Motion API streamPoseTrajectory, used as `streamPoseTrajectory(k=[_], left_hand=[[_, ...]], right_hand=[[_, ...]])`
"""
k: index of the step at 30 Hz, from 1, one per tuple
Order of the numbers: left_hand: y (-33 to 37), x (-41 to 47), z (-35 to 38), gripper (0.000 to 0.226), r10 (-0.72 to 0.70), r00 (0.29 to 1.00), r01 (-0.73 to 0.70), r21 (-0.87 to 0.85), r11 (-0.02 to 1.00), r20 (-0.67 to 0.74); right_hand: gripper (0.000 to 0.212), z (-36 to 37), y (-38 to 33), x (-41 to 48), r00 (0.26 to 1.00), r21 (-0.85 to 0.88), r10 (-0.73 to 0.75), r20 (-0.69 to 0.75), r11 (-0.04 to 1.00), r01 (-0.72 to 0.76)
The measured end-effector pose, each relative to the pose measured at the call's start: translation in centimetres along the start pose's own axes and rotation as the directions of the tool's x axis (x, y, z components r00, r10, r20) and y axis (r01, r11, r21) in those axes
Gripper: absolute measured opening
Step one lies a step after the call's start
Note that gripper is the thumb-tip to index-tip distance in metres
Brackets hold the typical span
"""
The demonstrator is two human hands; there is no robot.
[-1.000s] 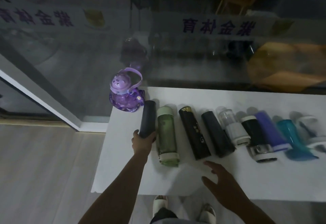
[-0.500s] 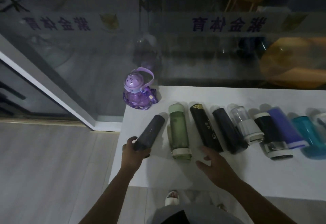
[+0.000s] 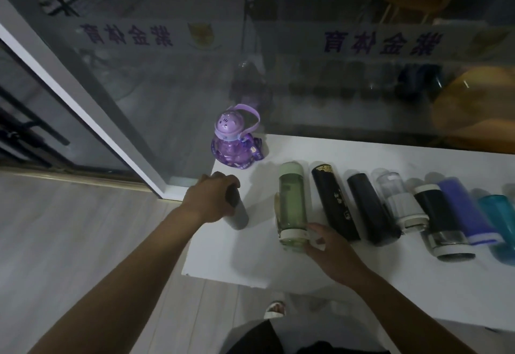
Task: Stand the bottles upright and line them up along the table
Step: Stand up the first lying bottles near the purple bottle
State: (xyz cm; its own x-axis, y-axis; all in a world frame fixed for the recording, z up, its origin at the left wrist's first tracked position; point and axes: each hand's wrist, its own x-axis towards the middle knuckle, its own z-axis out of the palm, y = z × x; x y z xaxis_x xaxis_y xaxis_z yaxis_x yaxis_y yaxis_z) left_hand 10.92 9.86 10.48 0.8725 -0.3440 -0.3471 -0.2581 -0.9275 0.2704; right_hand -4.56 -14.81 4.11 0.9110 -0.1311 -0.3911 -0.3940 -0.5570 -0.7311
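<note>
White worktop (image 3: 362,155) against a glass wall, dim light; contents of the bottles can't be told.
Left hand (image 3: 210,200), fingers clenched on the dark bottle (image 3: 237,211), now upright near the left edge; 0.5 s ago it was tilted. Right hand (image 3: 331,253) has reached the green bottle (image 3: 292,203), fingers on its cap end. Purple cat bottle (image 3: 234,141) upright at the corner; seven others lie to the right.

The left hand (image 3: 213,200) wraps the top of a dark bottle (image 3: 237,213) standing upright near the table's (image 3: 362,155) left edge. The right hand (image 3: 331,253) touches the green bottle's (image 3: 292,203) white base end. A purple bottle (image 3: 235,141) stands at the back left corner; other bottles lie side by side along the table.
</note>
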Motion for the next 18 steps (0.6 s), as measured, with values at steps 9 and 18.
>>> streamPoseTrajectory(k=[9, 18], left_hand=[[0.6, 0.0, 1.4, 0.063, 0.106, 0.981, -0.141, 0.222, 0.965, 0.163], [4.1, -0.4, 0.3, 0.074, 0.230, 0.973, -0.229, 0.136, 0.964, 0.005]], right_hand=[[0.055, -0.5, 2.7, -1.6, 0.996, -0.037, 0.086, -0.010, 0.996, -0.086], [0.055, -1.0, 2.6, -1.4, 0.992, -0.025, 0.102, -0.077, 0.994, -0.104]])
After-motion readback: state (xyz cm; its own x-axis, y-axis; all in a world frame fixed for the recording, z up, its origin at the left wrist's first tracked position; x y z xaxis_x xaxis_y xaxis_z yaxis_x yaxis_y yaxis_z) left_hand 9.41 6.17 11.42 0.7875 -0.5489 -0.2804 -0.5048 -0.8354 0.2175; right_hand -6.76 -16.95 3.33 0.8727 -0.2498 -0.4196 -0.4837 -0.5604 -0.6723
